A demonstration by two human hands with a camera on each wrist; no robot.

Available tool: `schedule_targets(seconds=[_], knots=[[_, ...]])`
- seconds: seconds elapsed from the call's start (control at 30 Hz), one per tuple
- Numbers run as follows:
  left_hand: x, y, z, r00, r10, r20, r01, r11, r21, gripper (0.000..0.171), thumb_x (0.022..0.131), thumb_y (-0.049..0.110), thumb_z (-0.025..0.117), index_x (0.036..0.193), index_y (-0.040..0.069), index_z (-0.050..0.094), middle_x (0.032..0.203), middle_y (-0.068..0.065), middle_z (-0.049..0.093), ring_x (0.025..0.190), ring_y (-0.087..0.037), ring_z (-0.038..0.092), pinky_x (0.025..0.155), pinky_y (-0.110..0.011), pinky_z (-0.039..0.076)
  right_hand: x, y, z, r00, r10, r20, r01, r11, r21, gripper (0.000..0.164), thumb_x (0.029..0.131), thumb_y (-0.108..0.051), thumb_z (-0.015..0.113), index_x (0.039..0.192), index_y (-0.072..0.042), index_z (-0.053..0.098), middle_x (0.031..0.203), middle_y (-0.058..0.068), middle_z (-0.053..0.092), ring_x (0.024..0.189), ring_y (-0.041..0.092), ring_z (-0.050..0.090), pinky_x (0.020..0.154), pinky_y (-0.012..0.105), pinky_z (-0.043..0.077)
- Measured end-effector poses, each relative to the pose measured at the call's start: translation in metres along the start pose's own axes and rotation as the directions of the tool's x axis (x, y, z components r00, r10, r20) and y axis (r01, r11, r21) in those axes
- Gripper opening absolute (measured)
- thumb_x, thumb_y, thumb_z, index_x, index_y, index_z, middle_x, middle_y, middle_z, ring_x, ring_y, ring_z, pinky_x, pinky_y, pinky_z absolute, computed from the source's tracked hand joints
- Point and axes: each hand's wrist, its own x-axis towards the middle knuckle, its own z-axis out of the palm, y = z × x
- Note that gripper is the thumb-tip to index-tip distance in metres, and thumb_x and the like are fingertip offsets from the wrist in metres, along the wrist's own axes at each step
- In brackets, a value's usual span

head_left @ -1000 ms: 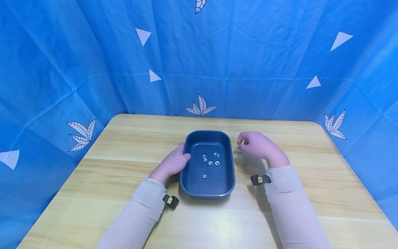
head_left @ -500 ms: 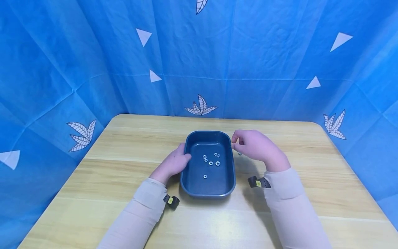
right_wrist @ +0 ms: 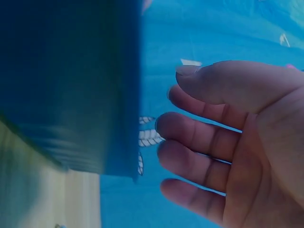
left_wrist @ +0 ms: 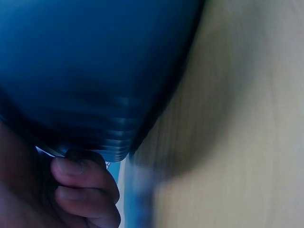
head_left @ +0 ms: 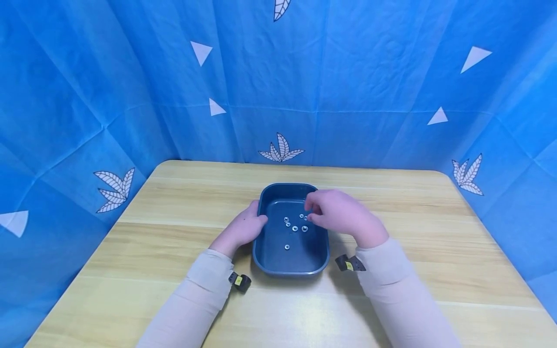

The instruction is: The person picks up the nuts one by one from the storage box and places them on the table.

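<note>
A dark blue rectangular tray stands on the wooden table. Several small silver metal nuts lie scattered on its floor. My left hand holds the tray's left side, thumb over the rim and curled fingers against the outer wall. Over the tray's right rim reaches my right hand, its fingertips above the nuts. In the right wrist view, the right hand has loosely bent fingers, with thumb and index tip close together and no object visible between them. It partly covers the tray's right side.
The pale wooden table spreads around the tray. A blue curtain with white triangles and leaf prints hangs behind it and along both sides. One small thing shows on the table at the bottom edge of the right wrist view.
My right hand has moved left from the table beside the tray, over the rim and above the tray. A nut on the table is now hidden behind it. The left hand and tray stay put.
</note>
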Motion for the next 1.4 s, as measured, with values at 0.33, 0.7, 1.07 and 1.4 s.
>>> schedule_targets(seconds=[0.33,0.7,1.07,1.4], knots=[[-0.001,-0.001,0.001,1.000,-0.005,0.001,0.005,1.000,-0.005,0.058,0.103,0.029,0.042,0.157,0.013,0.028,0.158,-0.010,0.038,0.143,-0.037,0.037,0.111,-0.065,0.031,0.011,0.000,0.023,0.998,-0.038,0.051,0.041,0.997,-0.070,0.011,0.089,-0.014,0.072,0.100,-0.015,0.071,0.095,-0.006,0.065,0.080,0.013,0.058,0.075,0.031,0.052],[0.000,-0.001,0.001,1.000,0.007,0.004,-0.007,1.000,-0.005,0.057,0.104,0.029,0.041,0.157,0.013,0.029,0.157,-0.010,0.040,0.141,-0.036,0.039,0.111,-0.065,0.032,0.018,0.000,0.042,0.990,-0.125,0.061,0.136,0.965,-0.225,0.007,0.087,-0.017,0.075,0.090,-0.020,0.070,0.086,-0.011,0.065,0.081,0.011,0.057,0.087,0.039,0.045],[0.002,-0.001,0.001,1.000,0.015,0.009,-0.015,1.000,-0.001,0.056,0.104,0.029,0.040,0.157,0.013,0.029,0.157,-0.010,0.040,0.142,-0.036,0.039,0.111,-0.064,0.032,0.019,0.000,0.052,0.994,-0.103,0.045,0.112,0.946,-0.305,0.016,0.080,-0.007,0.072,0.086,-0.022,0.071,0.089,-0.010,0.065,0.089,0.014,0.060,0.084,0.037,0.039],[-0.001,0.000,0.001,1.000,0.022,0.013,-0.022,1.000,-0.008,0.057,0.104,0.027,0.039,0.158,0.012,0.026,0.158,-0.011,0.038,0.142,-0.037,0.038,0.112,-0.064,0.031,0.021,-0.003,0.054,0.996,-0.041,0.082,0.068,0.932,-0.355,0.018,0.077,-0.007,0.074,0.084,-0.022,0.067,0.087,-0.009,0.061,0.088,0.018,0.056,0.089,0.038,0.038]])
